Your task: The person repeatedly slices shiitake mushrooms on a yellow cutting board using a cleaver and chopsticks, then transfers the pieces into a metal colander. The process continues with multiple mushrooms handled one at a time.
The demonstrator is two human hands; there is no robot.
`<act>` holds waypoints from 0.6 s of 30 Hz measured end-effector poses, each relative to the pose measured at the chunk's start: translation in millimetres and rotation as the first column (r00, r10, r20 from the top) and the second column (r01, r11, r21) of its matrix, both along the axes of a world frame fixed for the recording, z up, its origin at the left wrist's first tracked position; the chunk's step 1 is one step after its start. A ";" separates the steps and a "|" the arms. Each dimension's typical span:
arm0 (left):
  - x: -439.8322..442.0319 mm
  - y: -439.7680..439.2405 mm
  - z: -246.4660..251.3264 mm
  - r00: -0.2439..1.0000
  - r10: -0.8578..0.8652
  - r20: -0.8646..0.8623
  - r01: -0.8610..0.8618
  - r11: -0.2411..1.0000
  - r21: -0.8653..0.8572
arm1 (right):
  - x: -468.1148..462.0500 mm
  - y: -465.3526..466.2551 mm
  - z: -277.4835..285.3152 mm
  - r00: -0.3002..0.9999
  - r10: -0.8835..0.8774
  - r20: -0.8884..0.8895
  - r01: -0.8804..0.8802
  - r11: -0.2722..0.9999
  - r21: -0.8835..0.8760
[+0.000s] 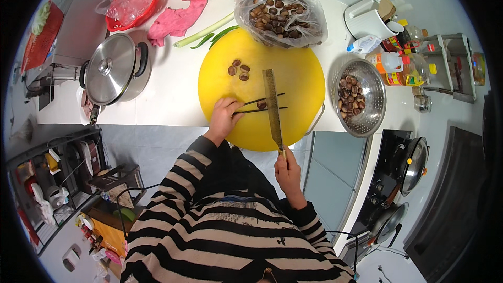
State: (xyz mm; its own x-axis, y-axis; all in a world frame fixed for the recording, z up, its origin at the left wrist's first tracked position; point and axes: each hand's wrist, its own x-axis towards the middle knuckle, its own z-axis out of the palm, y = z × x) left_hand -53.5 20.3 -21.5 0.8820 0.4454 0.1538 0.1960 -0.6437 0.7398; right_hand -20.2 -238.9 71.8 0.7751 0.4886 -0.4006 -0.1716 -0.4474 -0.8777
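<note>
On a round yellow cutting board (298, 67), my left hand (224, 115) grips the ends of two black chopsticks (251, 111), which lie apart on either side of one chestnut (261, 104). My right hand (289, 170) is closed on the handle of a kitchen knife (272, 102); its long blade crosses over the chopsticks just right of that chestnut. Whether the blade touches them I cannot tell. Several chestnuts (244, 76) sit farther back on the board. A steel colander (375, 98) at the right holds many chestnuts, and a clear plastic bag (318, 20) behind the board holds more.
Left of the board stand a lidded steel pot (110, 67), a pink cloth (177, 20) and a red basket (153, 6). Green peppers (203, 41) and a leek stalk (208, 30) lie behind it. Bottles (416, 69) stand right of the colander, with a stove (377, 188) nearer me.
</note>
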 end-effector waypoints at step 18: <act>4.0 2.6 0.5 1.000 -0.018 0.022 0.019 1.000 -0.014 | 3.7 4.0 -16.2 0.998 0.056 0.035 -0.050 0.987 -0.155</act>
